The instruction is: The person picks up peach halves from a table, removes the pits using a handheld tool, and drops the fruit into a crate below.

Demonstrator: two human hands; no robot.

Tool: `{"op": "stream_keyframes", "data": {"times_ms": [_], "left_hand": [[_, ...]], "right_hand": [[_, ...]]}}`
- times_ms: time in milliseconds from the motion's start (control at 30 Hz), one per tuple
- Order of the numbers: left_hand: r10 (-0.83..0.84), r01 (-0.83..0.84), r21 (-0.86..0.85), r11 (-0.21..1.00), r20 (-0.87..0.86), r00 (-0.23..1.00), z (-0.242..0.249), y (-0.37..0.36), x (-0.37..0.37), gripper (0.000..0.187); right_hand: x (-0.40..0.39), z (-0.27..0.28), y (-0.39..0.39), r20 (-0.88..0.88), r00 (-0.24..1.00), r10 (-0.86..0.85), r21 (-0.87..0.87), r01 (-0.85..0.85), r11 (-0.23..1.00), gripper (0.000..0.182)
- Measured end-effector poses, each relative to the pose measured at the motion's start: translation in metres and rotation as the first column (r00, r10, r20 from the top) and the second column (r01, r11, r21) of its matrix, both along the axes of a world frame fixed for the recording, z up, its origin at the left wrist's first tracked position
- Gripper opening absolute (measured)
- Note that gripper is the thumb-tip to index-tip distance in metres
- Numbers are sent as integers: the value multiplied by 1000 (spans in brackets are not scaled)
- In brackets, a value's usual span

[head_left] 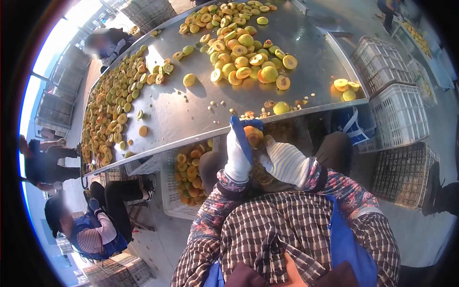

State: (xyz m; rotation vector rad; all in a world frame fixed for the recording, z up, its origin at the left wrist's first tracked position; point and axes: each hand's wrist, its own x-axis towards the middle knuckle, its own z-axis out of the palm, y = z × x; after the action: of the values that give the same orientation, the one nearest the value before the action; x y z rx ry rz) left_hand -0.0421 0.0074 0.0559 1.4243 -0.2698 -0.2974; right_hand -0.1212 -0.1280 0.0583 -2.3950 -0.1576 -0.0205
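The fruit (252, 135) was orange-yellow and rounded, with a darker, browner patch on its lower side, and it sat just below the near edge of the tabletop (181, 119), between the two hands. The left hand (239, 148), in a white knit glove with blue fingertips, was curled around the fruit from the left, its fingers reaching up over the top. The right hand (283, 160), in a white ribbed glove, pressed against the fruit from the right; whether its fingers pinched the fruit or something else there could not be told. The fruit's skin looked smooth and matched the colour of the heap of fruit (246, 52) piled on the metal tabletop, many pieces of which were cut in halves showing dark pit hollows. More halves lay in a long band (112, 103) along the left side. A white crate (186, 179) under the tabletop held further halves, and white crates (397, 112) stood on the right. No label or writing could be read anywhere.
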Motion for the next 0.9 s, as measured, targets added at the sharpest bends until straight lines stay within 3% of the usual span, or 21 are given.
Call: {"op": "stream_keyframes", "data": {"times_ms": [33, 67, 133, 167, 200, 267, 300, 333, 367, 400, 467, 500, 567, 667, 700, 733, 800, 867, 900], "left_hand": [[-1, 1, -8, 1000, -29, 1000, 1, 1, 0, 61], [0, 0, -5, 1000, -29, 1000, 0, 1, 0, 61], [-16, 17, -14, 1000, 72, 997, -5, 1, 1, 63], [-21, 22, -10, 1000, 73, 997, -7, 1, 1, 63], [-56, 58, -43, 997, 40, 998, -8, 0, 3, 63], [-89, 89, -73, 993, 5, 996, -14, -1, 3, 64], [-47, 47, -115, 992, 3, 999, -20, -3, 3, 64], [-6, 6, -157, 988, -3, 1000, -22, -5, 3, 64], [-3, 10, -82, 997, 87, 996, -12, -7, 1, 63], [-6, 13, -81, 997, 87, 996, -12, -8, 2, 63], [-25, 32, -125, 992, 57, 998, -15, -8, 4, 63], [-25, 32, -124, 992, 57, 998, -20, -8, 5, 63], [-34, 49, -103, 993, 144, 989, -26, -9, 6, 61], [-99, 116, -23, 993, 382, 919, -26, -14, 5, 55], [-102, 119, -21, 993, 382, 919, -24, -14, 4, 55], [-87, 110, -107, 988, 201, 976, -20, -12, 3, 50], [-80, 81, -189, 979, 13, 997, -21, -3, 6, 44], [-143, 52, 285, 957, 305, 941, -24, 16, 20, 35], [-43, 25, 264, 964, 64, 997, -19, 30, 23, 32]], "right_hand": [[1, -4, 0, -19, 1000, 23, 201, -18, 979, 35], [1, -6, 1, -19, 1000, 24, 204, -19, 979, 35], [3, -10, 4, 108, 994, 13, 421, -58, 905, 38], [5, -21, 8, 109, 994, 8, 424, -54, 904, 38], [9, -38, 14, 152, 988, -8, 593, -85, 801, 39], [10, -25, 14, 187, 982, -28, 739, -122, 663, 40], [4, -10, 3, -173, 971, 168, 865, 68, 497, 41], [-1, 11, -4, -453, 793, 408, 878, 316, 360, 42], [-4, 22, -2, -516, 738, 434, 857, 438, 273, 42], [-4, 23, -3, -515, 740, 433, 857, 438, 271, 42], [-3, 22, -7, -521, 620, 587, 801, 593, 85, 43], [-3, 20, -9, -521, 619, 588, 801, 593, 84, 43], [-3, 11, -11, -386, 621, 683, 786, 609, -109, 44], [-1, -1, -19, -302, 599, 742, 764, 617, -187, 43], [-4, -3, -23, -301, 601, 741, 764, 617, -190, 43], [-8, -2, -27, -297, 591, 750, 790, 594, -154, 43], [-13, 1, -32, -295, 579, 760, 815, 567, -116, 43], [-18, 8, -40, -555, 640, 532, 817, 540, 202, 43], [-13, -20, -49, -545, 693, 472, 806, 276, 524, 43]]}}
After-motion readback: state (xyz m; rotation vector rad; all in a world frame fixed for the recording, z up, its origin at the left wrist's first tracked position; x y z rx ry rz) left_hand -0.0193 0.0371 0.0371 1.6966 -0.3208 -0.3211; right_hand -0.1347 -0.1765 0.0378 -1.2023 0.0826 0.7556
